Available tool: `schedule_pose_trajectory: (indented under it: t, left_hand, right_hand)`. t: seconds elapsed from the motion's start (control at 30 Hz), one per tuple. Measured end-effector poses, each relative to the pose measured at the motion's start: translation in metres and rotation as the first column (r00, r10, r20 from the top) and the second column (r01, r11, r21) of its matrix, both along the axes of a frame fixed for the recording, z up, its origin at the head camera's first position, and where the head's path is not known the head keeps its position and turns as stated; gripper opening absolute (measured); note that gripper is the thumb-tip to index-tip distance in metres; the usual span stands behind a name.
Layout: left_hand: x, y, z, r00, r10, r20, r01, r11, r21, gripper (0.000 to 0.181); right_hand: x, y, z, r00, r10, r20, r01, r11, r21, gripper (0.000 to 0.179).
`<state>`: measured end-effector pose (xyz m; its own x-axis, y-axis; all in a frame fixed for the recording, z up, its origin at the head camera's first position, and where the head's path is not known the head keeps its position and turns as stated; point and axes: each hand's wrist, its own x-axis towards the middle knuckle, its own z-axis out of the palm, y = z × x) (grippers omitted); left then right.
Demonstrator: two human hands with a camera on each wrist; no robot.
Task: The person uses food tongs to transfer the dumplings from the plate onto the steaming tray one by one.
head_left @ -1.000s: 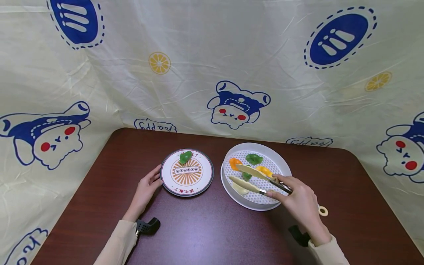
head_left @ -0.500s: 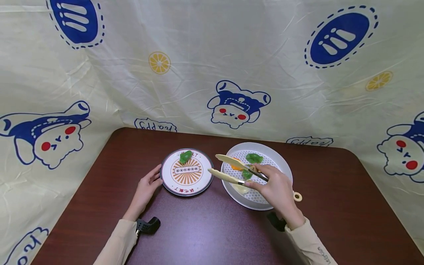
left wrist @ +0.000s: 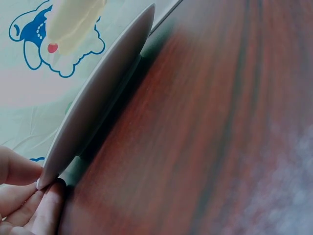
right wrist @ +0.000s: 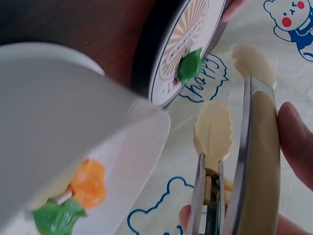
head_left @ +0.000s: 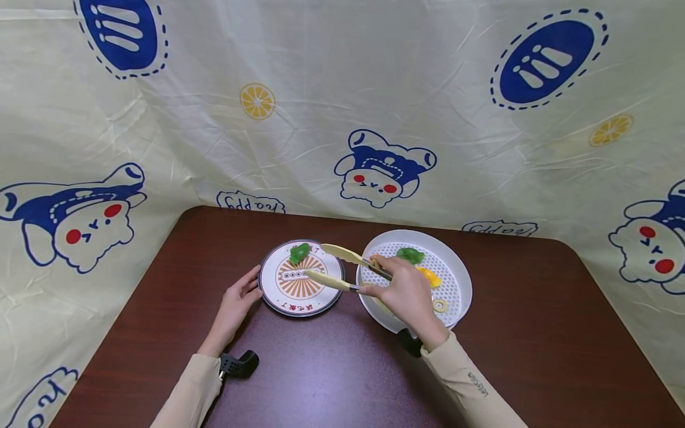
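My left hand (head_left: 235, 300) pinches the left rim of a round white plate (head_left: 321, 295) with a sunburst print. In the left wrist view the thumb lies over the rim (left wrist: 73, 125) and fingers are under it. A green pepper-like piece (head_left: 299, 254) sits on the plate's far part. My right hand (head_left: 404, 291) grips cream-tipped metal tongs (head_left: 329, 280), their arms spread with nothing between the tips. Those tips hang over the plate's right side, while the hand itself is above a round, pale-grey draining tray (head_left: 463, 292).
Inside the tray lie a green piece (head_left: 411, 255) and a yellow piece (head_left: 430, 277); an orange piece (right wrist: 88, 183) shows in the right wrist view. The brown table (head_left: 299, 368) ends at a printed cloth (head_left: 299, 160) behind.
My right hand has moved left with the tongs, from over the tray until the tips reach above the plate. The left hand and the plate have stayed put.
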<state>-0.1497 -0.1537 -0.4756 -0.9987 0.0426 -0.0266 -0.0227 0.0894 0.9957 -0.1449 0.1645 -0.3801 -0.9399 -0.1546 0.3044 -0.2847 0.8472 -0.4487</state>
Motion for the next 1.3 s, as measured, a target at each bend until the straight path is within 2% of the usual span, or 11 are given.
schedule_pose_trajectory:
  t: [0.4, 0.77, 1.07, 1.3]
  left_hand:
    - [0.001, 0.000, 0.002, 1.000, -0.008, 0.008, 0.008, 1.000, 0.010, 0.054]
    - [0.001, -0.001, 0.001, 1.000, -0.013, 0.008, 0.013, 1.000, 0.015, 0.054]
    - [0.000, -0.001, 0.000, 1.000, -0.004, 0.011, 0.004, 1.000, -0.001, 0.054]
    - [-0.002, -0.001, 0.000, 1.000, -0.013, 0.016, 0.013, 1.000, -0.007, 0.054]
  right_hand:
    - [-0.013, -0.029, -0.008, 0.999, -0.016, 0.035, 0.014, 0.999, 0.050, 0.065]
    - [-0.022, -0.044, -0.016, 0.999, -0.039, -0.006, 0.040, 0.992, 0.120, 0.057]
    - [-0.027, -0.050, -0.018, 0.998, -0.062, 0.026, 0.058, 0.992, 0.114, 0.062]
    - [-0.029, -0.053, -0.019, 0.998, -0.058, -0.002, 0.058, 0.992, 0.114, 0.063]
